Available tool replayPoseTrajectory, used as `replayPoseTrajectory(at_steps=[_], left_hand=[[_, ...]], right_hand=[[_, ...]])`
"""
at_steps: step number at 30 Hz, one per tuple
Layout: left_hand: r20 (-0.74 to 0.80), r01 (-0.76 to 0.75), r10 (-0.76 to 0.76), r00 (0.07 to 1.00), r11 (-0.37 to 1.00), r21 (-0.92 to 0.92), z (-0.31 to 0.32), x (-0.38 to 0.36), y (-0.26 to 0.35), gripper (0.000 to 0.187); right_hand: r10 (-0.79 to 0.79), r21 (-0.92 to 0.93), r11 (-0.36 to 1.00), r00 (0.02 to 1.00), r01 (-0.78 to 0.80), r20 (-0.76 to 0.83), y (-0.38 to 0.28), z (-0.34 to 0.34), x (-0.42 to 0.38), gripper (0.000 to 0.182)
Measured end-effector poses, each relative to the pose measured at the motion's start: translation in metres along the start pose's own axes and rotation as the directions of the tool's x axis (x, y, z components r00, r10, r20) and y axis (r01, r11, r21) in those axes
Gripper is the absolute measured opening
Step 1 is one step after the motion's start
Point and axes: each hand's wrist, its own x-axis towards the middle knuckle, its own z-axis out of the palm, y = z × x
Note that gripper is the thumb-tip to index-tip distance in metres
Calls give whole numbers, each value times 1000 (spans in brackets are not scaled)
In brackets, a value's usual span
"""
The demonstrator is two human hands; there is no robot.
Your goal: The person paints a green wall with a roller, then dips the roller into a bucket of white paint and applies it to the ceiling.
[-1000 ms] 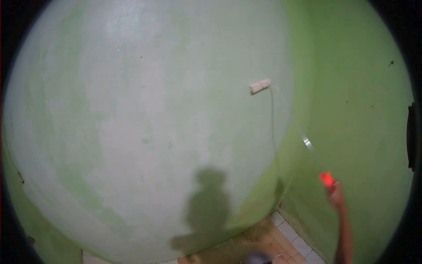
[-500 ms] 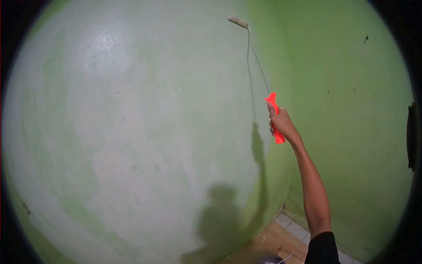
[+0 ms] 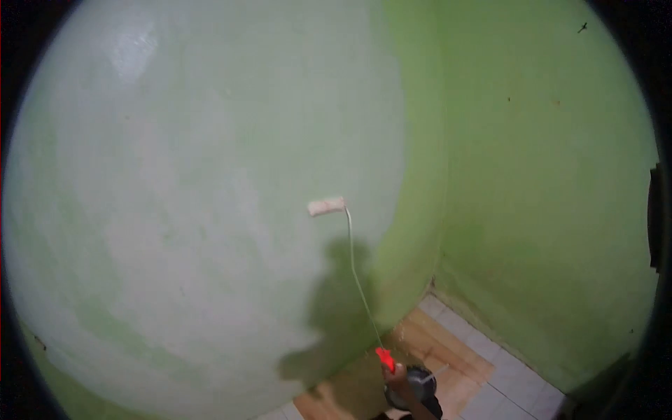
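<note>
My right hand (image 3: 396, 376) is closed round the red-orange handle (image 3: 386, 359) of a paint roller, low in the view. From the handle a long thin rod runs up to the pale roller head (image 3: 327, 206), which is at the wall (image 3: 210, 168). Whitish paint covers much of this green wall in uneven patches. Behind my right hand, a dark bucket (image 3: 422, 383) with a light stick across it stands on the floor. My left hand is out of the frame.
Brown sheeting (image 3: 455, 371) lies over white floor tiles (image 3: 504, 364) along the wall. A green wall (image 3: 546, 196) meets the painted one at a corner on the right. A dark object (image 3: 654, 217) is at the far right edge.
My right hand has moved down with the roller, and the roller head is much lower on the wall. The view has tilted down, showing more of the floor and bucket.
</note>
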Motion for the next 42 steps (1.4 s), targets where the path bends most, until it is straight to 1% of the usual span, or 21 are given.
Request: replayPoseTrajectory(at_steps=[2, 3, 5, 7, 8, 9, 12, 15, 17, 19, 20, 21, 22, 24, 27, 29, 30, 32, 36, 40, 42], left_hand=[[-39, 89, -90, 995, 996, -32, -5, -31, -50, 21], [-68, 140, -144, 987, 989, -52, -11, -57, -82, 21], [-122, 235, -247, 961, 966, -106, -47, -87, -175, 20], [-291, 242, -234, 928, 970, -11, -28, -80, -179, 36], [-351, 253, -168, 921, 944, 211, 2, -63, -153, 38], [-473, 201, -130, 871, 974, 103, 52, -81, -124, 28], [-495, 240, -146, 857, 962, 132, 107, -84, -118, 36], [-505, 322, -223, 834, 939, 117, 157, -76, -152, 36], [-466, 382, -295, 834, 919, 102, 180, -90, -178, 35], [-473, 446, -368, 800, 893, 60, 194, -109, -202, 34], [-466, 494, -418, 780, 868, 48, 196, -115, -215, 34], [-478, 512, -431, 765, 858, 46, 190, -122, -233, 33], [-491, 517, -442, 751, 856, 21, 189, -134, -242, 33], [-575, 549, -459, 677, 836, -21, 196, -168, -252, 33], [-623, 514, -471, 624, 848, -126, 181, -201, -281, 36], [-672, 502, -451, 588, 854, -134, 190, -214, -283, 37], [-693, 509, -443, 569, 852, -126, 192, -211, -285, 38], [-694, 495, -424, 581, 862, -112, 202, -212, -286, 39], [-655, 509, -371, 658, 861, 24, 237, -198, -283, 39], [-530, 523, -369, 764, 835, 173, 243, -183, -310, 36], [-447, 386, -133, 885, 746, 542, 191, -174, -391, 39]], right_hand=[[-133, -106, 987, 981, 118, -142, -14, -2, -5, 22], [96, -120, 988, 995, -99, -26, 41, 0, 10, 22], [-237, -185, 961, 955, 204, -176, -19, -33, 67, 20], [-107, -40, 994, 990, 104, -87, -84, -73, 130, 18], [-225, 23, 973, 966, 229, -127, -108, -91, 159, 17], [-318, -3, 947, 936, 321, -153, -127, -101, 182, 19], [-193, -134, 973, 981, 189, -17, -173, -146, 209, 20], [-146, -265, 951, 986, 162, 79, -105, -173, 201, 21], [-286, -168, 944, 958, 283, 6, -19, -169, 165, 22], [107, -365, 930, 983, -46, 150, 65, -181, 100, 22], [-43, -469, 878, 991, 97, 125, 93, -184, 60, 22], [-79, -289, 953, 995, 91, 54, 113, -188, 31, 26], [205, -396, 911, 961, -118, 184, 121, -205, -4, 29], [469, -444, 830, 853, -337, 230, 124, -235, -63, 31], [537, -547, 769, 798, -330, 273, 145, -280, -136, 42], [771, -543, 621, 565, -566, 293, 140, -309, -158, 48], [786, -561, 602, 543, -568, 295, 142, -316, -157, 48], [902, -633, 432, 314, -642, 297, 141, -324, -151, 50], [915, -655, 399, 237, -642, 326, 193, -315, -135, 54], [847, -721, 529, 332, -449, 415, 257, -271, -111, 53], [893, -675, 429, 168, -601, 418, 258, -232, -79, 50]])
